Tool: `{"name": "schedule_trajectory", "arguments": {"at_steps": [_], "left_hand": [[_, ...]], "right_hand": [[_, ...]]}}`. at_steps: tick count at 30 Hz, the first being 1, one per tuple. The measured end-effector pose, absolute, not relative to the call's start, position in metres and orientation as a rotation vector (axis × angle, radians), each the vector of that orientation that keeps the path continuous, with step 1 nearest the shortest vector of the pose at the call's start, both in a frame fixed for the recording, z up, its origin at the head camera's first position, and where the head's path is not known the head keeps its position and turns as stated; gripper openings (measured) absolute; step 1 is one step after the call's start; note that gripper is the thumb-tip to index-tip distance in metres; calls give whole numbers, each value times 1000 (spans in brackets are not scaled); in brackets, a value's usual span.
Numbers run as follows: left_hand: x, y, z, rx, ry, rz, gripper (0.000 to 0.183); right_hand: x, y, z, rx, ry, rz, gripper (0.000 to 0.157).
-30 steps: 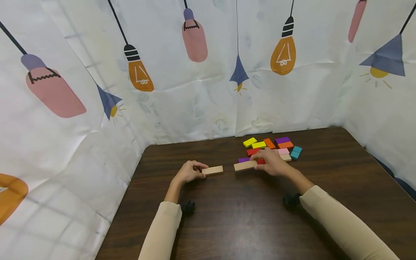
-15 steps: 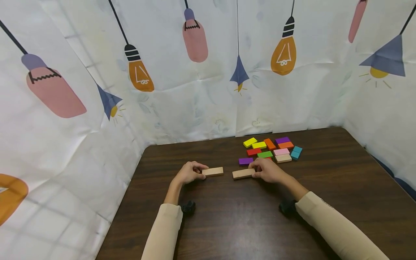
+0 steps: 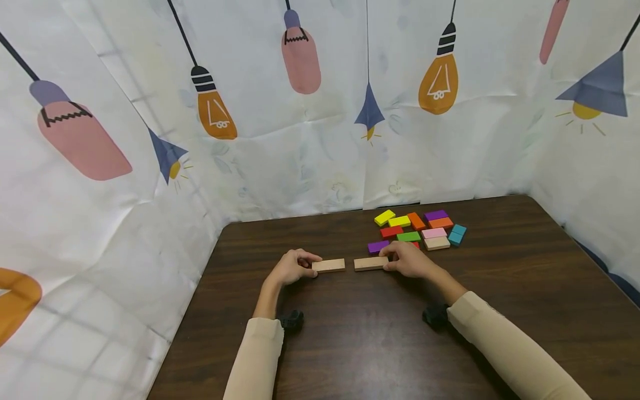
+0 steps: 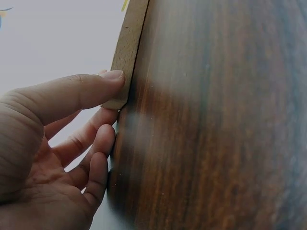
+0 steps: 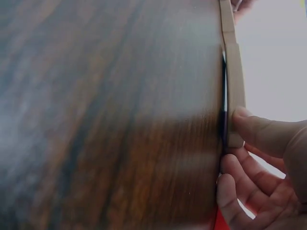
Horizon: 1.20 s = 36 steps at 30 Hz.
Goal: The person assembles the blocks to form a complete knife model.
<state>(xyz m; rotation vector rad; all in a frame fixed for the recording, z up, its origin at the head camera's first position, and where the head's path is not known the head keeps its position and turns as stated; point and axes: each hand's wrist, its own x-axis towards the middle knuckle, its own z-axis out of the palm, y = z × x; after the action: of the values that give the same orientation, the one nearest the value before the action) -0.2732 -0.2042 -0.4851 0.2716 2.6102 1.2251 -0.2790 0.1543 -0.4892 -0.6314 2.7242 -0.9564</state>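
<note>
My left hand (image 3: 290, 268) pinches the left end of a plain wooden block (image 3: 330, 265) that lies flat on the dark table. In the left wrist view, the thumb presses the near long side of this block (image 4: 125, 52). To its right, my right hand (image 3: 407, 261) pinches the right end of a second plain wooden block (image 3: 369, 264), thumb in front. The two blocks point end to end, with a small gap between them in the head view. A thin light strip shows under the second block (image 5: 236, 86) in the right wrist view, so it sits slightly raised from the table.
Behind the right hand lie several coloured blocks, among them a purple block (image 3: 378, 248), a green block (image 3: 409, 237) and a pink block (image 3: 434, 233). Another plain block (image 3: 437, 243) lies by the pink one. A printed curtain (image 3: 310, 166) hangs behind the table (image 3: 350, 333).
My right hand has brought its block nearer to me and leftward, away from the coloured pile and into line with the other block. The left hand has stayed nearly still.
</note>
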Motion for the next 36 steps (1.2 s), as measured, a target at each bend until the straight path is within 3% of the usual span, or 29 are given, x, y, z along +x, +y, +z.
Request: {"name": "schedule_trajectory", "arguments": {"at_steps": [36], "left_hand": [[-271, -205, -490, 307, 2653, 1259, 32]], "right_hand": [[-284, 124, -488, -588, 2760, -990, 23]]}}
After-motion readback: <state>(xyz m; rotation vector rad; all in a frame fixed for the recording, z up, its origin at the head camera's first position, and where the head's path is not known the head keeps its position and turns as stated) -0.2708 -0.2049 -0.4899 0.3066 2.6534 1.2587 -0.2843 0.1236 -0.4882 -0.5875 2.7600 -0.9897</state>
